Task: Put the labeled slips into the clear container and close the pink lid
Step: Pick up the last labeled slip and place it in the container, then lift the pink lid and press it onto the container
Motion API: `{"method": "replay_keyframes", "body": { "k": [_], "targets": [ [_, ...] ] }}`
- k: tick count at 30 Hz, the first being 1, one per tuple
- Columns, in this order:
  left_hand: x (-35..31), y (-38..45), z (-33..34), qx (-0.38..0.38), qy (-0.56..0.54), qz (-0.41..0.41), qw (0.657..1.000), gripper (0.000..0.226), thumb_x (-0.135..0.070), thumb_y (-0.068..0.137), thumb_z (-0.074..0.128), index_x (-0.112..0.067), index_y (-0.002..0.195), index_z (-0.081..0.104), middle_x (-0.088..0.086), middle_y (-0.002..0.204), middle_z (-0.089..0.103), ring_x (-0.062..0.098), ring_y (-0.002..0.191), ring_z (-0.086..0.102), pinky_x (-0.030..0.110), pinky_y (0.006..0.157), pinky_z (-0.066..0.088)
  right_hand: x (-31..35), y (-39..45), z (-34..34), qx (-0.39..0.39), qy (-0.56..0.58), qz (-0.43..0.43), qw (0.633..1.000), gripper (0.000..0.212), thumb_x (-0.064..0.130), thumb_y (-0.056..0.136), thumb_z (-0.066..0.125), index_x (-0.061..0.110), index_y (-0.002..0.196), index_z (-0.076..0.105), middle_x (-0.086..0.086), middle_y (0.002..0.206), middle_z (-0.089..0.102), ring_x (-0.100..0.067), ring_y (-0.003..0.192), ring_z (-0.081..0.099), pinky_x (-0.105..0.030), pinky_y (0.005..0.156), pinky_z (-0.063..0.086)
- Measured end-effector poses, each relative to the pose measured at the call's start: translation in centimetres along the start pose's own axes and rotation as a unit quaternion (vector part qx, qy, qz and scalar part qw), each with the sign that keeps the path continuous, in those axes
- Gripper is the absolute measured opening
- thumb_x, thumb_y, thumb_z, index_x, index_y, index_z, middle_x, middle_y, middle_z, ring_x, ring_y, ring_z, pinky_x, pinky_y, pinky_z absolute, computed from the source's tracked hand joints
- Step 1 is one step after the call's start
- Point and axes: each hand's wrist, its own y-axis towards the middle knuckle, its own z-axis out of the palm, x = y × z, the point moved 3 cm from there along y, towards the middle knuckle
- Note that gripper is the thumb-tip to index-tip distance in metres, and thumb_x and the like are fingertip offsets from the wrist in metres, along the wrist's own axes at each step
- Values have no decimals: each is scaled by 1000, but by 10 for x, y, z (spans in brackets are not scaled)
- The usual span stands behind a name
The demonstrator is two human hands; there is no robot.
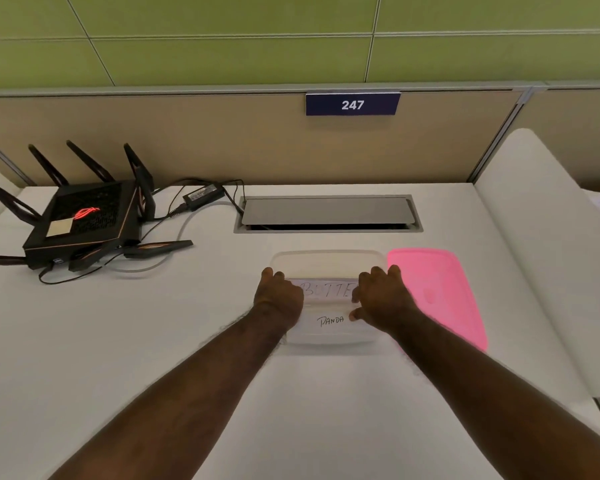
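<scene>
A clear rectangular container (328,258) stands open on the white desk, straight ahead of me. Inside it lies a white slip marked "PANDA" (330,321). Above that one is a second slip (328,289) whose letters read "BUTTE", its ends covered by my hands. My left hand (279,299) grips its left end with curled fingers. My right hand (383,299) pinches its right end, thumb near the "PANDA" slip. The pink lid (437,292) lies flat on the desk, touching the container's right side.
A black router (80,220) with several antennas and its power adapter (203,195) sit at the back left, cables trailing. A metal cable hatch (326,213) is set into the desk behind the container. A white curved panel (541,237) bounds the right side.
</scene>
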Motion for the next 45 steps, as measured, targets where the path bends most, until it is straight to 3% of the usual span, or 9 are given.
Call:
{"method": "replay_keyframes", "body": {
  "k": [6, 13, 19, 25, 29, 38, 42, 45],
  "targets": [
    [-7, 7, -27, -72, -44, 4, 996, 29, -34, 89, 54, -18, 112, 62, 3, 115, 61, 28, 115, 47, 45, 101, 26, -22, -15, -14, -95, 118, 57, 987, 43, 60, 85, 55, 33, 116, 65, 5, 116, 63, -20, 108, 55, -40, 92, 30],
    [-59, 17, -74, -199, -108, 77, 971, 36, -42, 90, 50, -22, 116, 65, 3, 117, 62, 28, 111, 50, 43, 91, 32, -96, -52, -20, -222, 193, 200, 935, 36, 58, 85, 57, 34, 110, 67, 8, 102, 67, -19, 97, 61, -40, 88, 36],
    [-131, 21, -90, -251, -113, 155, 949, 32, -40, 82, 62, -19, 105, 71, 4, 105, 66, 28, 99, 56, 41, 80, 40, -147, -91, 23, -172, 178, 313, 917, 38, 57, 85, 59, 31, 112, 67, 4, 101, 67, -23, 94, 63, -41, 86, 37],
    [-198, 14, -70, -199, -36, 222, 954, 15, -28, 58, 77, -18, 67, 70, 0, 76, 69, 24, 80, 60, 33, 75, 44, -158, -122, 81, -23, 178, 389, 904, 49, 61, 86, 51, 32, 125, 57, 1, 120, 62, -25, 110, 58, -42, 94, 36],
    [-225, 12, -59, -152, 17, 243, 958, 10, -29, 59, 75, -21, 62, 70, -7, 67, 69, 18, 80, 62, 32, 81, 47, -159, -134, 108, 17, 205, 420, 884, 48, 58, 88, 47, 30, 128, 54, 0, 122, 63, -24, 111, 59, -43, 96, 33],
    [-247, 18, -44, -109, 42, 225, 967, 7, -24, 62, 75, -19, 62, 70, -8, 65, 69, 18, 73, 61, 33, 85, 47, -158, -140, 118, -6, 235, 454, 859, 20, 32, 88, 46, 27, 94, 65, 7, 87, 68, -20, 80, 60, -36, 84, 31],
    [-246, 19, -46, -124, 8, 208, 970, 15, -28, 50, 77, -19, 56, 67, -7, 57, 64, 18, 66, 59, 31, 81, 47, -164, -143, 110, -3, 266, 455, 850, 18, 35, 81, 50, 23, 76, 63, 10, 71, 58, -18, 70, 55, -34, 81, 38],
    [-243, 20, -51, -157, -18, 203, 966, 14, -25, 52, 76, -19, 60, 65, -5, 59, 64, 19, 64, 58, 31, 77, 45, -172, -149, 102, -24, 309, 454, 835, 27, 40, 78, 53, 17, 68, 63, 6, 64, 61, -18, 63, 57, -31, 72, 45]
  ]
}}
